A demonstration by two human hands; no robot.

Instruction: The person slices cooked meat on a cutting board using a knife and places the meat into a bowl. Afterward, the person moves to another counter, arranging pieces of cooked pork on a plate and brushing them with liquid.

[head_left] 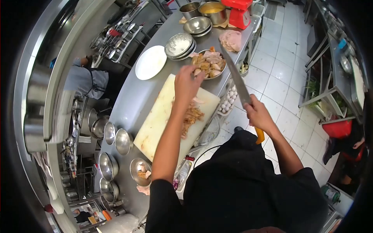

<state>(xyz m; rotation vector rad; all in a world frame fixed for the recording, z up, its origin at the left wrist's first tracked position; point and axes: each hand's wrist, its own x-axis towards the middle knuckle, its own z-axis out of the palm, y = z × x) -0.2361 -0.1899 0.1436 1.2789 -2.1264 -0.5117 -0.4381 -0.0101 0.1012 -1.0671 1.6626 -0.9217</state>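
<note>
My right hand (pixel 258 114) is wrapped round the yellow handle (pixel 259 136) of a large knife (pixel 237 75). The long blade points up and away, passing just right of a metal bowl (pixel 217 73) filled with cut cooked meat (pixel 208 64). At that bowl's near left rim is my left hand (pixel 187 83), its fingers bent and somewhat apart, with no held piece visible. Below it lies a pale cutting board (pixel 155 124), bearing a heap of chopped brown meat (pixel 192 118) partly hidden by my left forearm.
A white plate (pixel 150 62), stacked bowls (pixel 179 46), a red scale (pixel 239 15) and pale meat slices (pixel 230 40) stand farther up the steel counter. Smaller bowls (pixel 124 141) line its left side. Eggs (pixel 228 101) sit below the right edge. Another person (pixel 85 79) works at left.
</note>
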